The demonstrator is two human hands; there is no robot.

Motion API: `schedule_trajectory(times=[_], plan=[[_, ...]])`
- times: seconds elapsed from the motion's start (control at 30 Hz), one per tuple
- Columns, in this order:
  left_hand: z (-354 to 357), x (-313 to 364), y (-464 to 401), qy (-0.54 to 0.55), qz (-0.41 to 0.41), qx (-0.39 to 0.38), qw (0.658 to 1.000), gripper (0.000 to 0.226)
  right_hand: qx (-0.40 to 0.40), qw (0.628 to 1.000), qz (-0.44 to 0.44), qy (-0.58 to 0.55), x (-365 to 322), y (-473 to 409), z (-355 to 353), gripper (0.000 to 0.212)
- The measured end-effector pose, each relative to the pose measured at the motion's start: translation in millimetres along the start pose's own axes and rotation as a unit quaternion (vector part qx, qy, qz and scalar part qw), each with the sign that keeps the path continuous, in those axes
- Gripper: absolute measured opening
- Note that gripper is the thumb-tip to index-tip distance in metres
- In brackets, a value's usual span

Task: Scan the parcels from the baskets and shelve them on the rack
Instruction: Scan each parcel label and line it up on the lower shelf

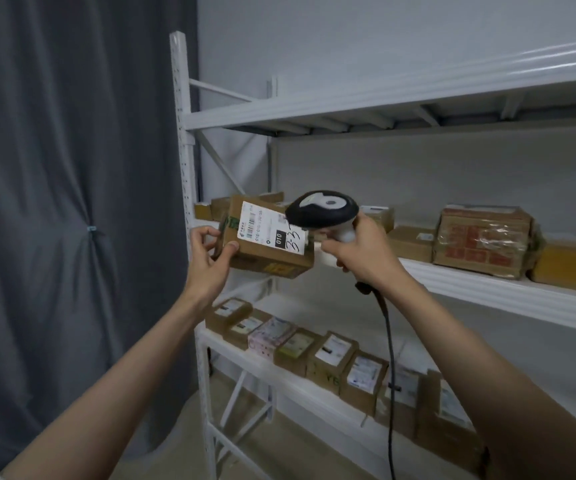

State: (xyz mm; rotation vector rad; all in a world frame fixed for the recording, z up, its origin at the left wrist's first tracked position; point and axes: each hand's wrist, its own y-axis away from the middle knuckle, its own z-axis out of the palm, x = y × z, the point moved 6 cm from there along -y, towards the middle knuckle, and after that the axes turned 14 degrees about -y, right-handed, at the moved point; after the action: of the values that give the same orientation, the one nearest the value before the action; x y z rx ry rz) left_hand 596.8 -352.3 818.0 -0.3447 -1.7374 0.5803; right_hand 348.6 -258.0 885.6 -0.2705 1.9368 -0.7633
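- my left hand (207, 261) holds a box (266, 242) by its edge, up in front of the middle shelf (487, 285) of the rack.
- my right hand (359, 251) grips the scanner (321, 209), pointed at the label (272, 226).
- i think this is the scan step.
- next, i need to set the box in a free spot on the shelf.

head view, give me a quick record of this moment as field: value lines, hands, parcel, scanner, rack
left hand: left hand grips the left end of the held parcel
right hand: right hand grips the scanner by its handle
held parcel: brown carton, tilted, white label facing the camera, handwriting on it
scanner: head over the label's right edge, black cable hanging down
rack: white rack; top shelf contents not visible
middle shelf: cartons, including a taped box
lower shelf: row of small labelled parcels
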Motion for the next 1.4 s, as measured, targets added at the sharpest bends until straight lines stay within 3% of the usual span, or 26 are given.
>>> schedule_trajectory(times=[0.27,0.5,0.77,1.07,1.23,1.4], plan=[[-52,21,-92,0.068,-0.014,0.103,0.992,0.026,0.020,0.985,0.043,-0.169,-26,-90,35,0.023],[-67,19,-185,0.146,-0.039,0.095,0.984,0.024,0.014,0.959,0.047,-0.280,-43,-145,76,0.016],[-45,35,-284,0.218,-0.072,0.081,0.970,0.027,0.049,0.961,0.097,-0.254,-2,-182,90,0.019],[2,84,-381,0.296,-0.120,0.080,0.944,0.036,0.106,0.961,0.066,-0.248,22,-192,58,0.017],[15,98,-422,0.216,-0.156,0.123,0.956,0.070,0.088,0.964,0.069,-0.241,32,-199,57,0.021],[27,100,-447,0.088,-0.108,0.090,0.986,0.062,0.063,0.964,0.070,-0.247,44,-205,63,0.021]])
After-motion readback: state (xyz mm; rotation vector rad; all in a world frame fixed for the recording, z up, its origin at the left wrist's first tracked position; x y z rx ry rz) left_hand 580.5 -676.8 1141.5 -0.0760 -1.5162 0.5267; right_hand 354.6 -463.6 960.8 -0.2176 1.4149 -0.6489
